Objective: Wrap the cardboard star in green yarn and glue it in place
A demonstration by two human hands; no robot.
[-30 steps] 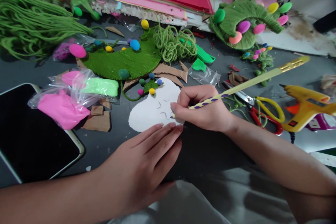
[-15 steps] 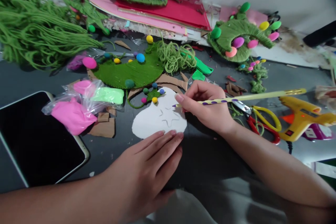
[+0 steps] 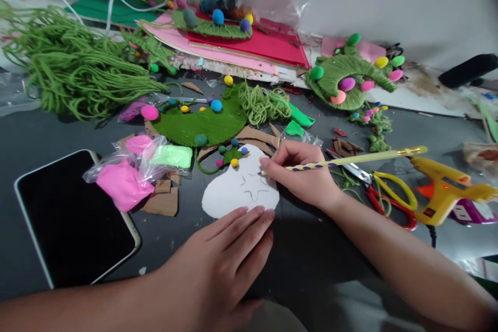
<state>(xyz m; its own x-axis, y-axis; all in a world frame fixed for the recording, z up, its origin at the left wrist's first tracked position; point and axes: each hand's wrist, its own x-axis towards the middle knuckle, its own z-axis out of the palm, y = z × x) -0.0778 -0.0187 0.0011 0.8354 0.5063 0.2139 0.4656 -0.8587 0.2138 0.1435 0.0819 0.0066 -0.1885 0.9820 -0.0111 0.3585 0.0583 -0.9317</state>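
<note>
A white paper cutout (image 3: pixel 221 194) lies on the dark table, with a star outline drawn in pencil on it. My left hand (image 3: pixel 229 254) lies flat, its fingertips resting on the paper's lower edge. My right hand (image 3: pixel 303 171) is closed round a pale yellow pencil (image 3: pixel 361 158), whose tip is at the paper just above the star outline. Beside the tip, a small green star with coloured balls (image 3: pixel 233 154) overlaps the paper's upper left edge. Behind it sits a green crescent (image 3: pixel 202 122) with coloured balls along it.
A tablet (image 3: pixel 73 218) and bagged pink clay (image 3: pixel 122 184) are on the left. Scissors (image 3: pixel 392 192) and a yellow glue gun (image 3: pixel 447 187) lie right, near my right forearm. Green yarn (image 3: pixel 85 67) and a wrapped green crescent (image 3: pixel 342 75) stand farther back.
The view has shifted, so the table things appear lower. My right hand has moved the pencil tip slightly relative to the star outline. My left hand stays on the paper.
</note>
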